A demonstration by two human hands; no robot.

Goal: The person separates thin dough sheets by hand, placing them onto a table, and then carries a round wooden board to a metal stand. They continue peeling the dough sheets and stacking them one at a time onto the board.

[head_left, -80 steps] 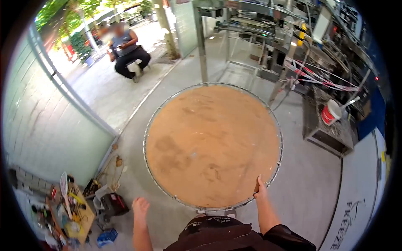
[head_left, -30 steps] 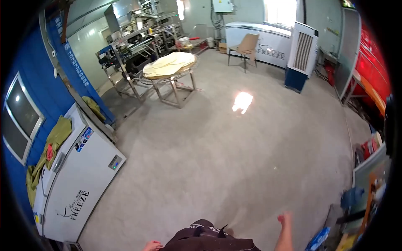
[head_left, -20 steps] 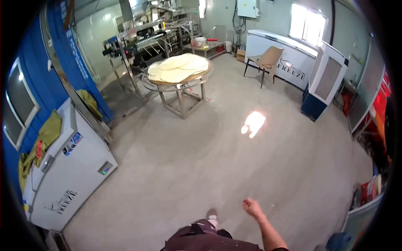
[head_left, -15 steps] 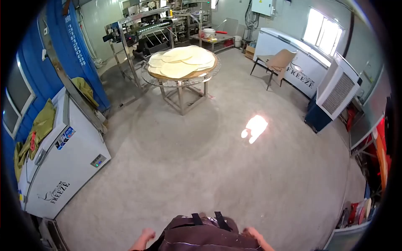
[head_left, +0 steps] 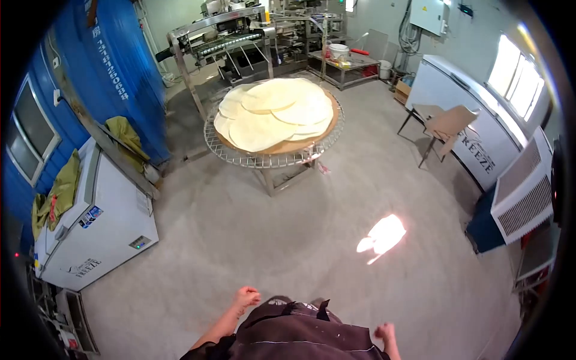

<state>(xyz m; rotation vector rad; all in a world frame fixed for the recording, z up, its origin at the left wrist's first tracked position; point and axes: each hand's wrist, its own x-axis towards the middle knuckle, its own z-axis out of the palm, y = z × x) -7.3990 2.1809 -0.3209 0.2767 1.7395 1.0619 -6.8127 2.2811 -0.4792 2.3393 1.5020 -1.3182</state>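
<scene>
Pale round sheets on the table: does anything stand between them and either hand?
Nothing visible blocks the left hand or right hand: between them and the sheets lie only floor and the near wire rim.

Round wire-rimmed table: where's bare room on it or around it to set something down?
On the table, little: pale sheets crowd the brown board, leaving only a narrow margin. A wide patch of bare floor lies between the table, the left freezer and the person's left hand and right hand.
</scene>
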